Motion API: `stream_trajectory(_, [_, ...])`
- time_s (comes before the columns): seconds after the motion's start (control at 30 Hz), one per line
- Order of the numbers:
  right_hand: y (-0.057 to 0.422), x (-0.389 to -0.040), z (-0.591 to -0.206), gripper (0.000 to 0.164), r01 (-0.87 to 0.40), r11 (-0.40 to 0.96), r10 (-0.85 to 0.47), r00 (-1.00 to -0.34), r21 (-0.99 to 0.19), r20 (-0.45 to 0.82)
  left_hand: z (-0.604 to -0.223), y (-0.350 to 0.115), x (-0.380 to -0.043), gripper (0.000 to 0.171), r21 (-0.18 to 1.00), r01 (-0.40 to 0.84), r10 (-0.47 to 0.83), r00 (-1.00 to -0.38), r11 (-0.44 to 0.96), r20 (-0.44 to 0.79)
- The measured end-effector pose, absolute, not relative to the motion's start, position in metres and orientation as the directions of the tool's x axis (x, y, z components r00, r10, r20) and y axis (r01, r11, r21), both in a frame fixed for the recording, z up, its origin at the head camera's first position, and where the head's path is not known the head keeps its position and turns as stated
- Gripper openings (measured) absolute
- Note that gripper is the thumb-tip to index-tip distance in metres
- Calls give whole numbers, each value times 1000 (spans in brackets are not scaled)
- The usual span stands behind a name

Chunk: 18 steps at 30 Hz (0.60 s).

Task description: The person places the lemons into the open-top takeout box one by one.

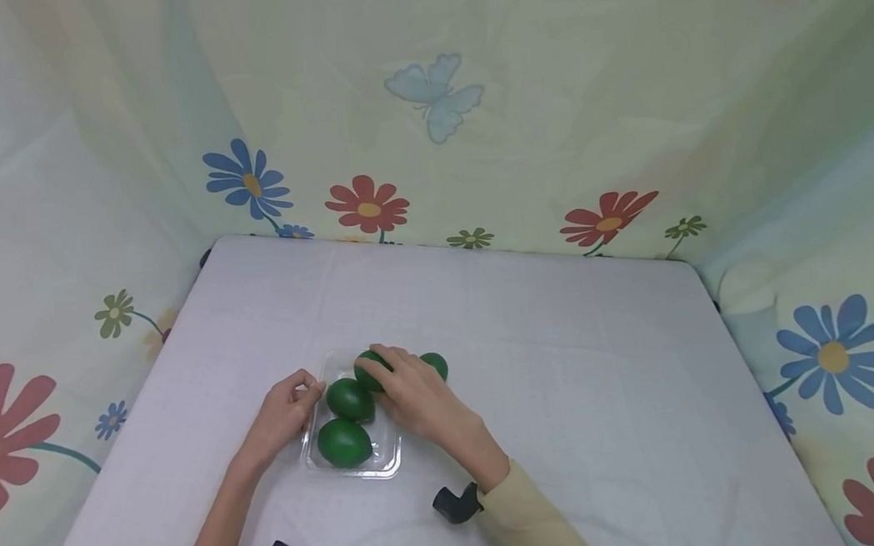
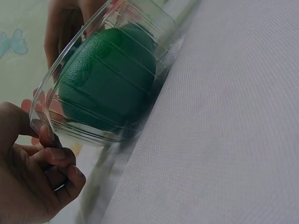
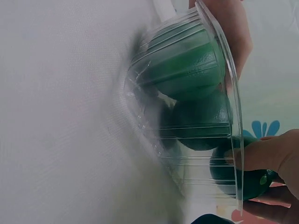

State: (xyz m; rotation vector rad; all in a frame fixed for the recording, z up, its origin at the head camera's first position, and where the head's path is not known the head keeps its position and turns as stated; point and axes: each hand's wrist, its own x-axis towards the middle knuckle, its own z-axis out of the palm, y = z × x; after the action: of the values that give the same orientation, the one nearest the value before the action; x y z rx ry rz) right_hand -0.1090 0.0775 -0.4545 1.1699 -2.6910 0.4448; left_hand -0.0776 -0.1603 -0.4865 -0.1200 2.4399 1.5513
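A clear plastic container (image 1: 377, 474) lies on the table with two green egg-shaped fruits in its near and middle part, the near fruit (image 1: 345, 443) and the middle fruit (image 1: 350, 400). My left hand (image 1: 286, 409) pinches the container's left rim between thumb and fingers. With my right hand (image 1: 418, 395) I grip another green fruit (image 1: 368, 372) at the far end of the container; in the right wrist view this held fruit (image 3: 259, 184) overlaps the rim. One more green fruit (image 1: 435, 363) lies on the table just beyond my right hand, partly hidden by it.
A white cloth covers the table (image 1: 565, 399). Curtains with printed flowers and a butterfly (image 1: 437, 98) hang round its back and sides. Dark wrist mounts (image 1: 457, 504) stick out from both forearms, close above the cloth.
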Motion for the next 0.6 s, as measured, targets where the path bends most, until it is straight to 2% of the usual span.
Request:
stream_trajectory(0.3, [82,-107,-451,54,-720,655,-675,-694,-228,252,-488,-161,-77,24,878,-209,54,-965,430,-256])
stream_trajectory(0.6, [104,-96,-434,54,-729,658,-638,-673,-189,375,-484,-161,-77,26,883,-208,51,-966,420,-252])
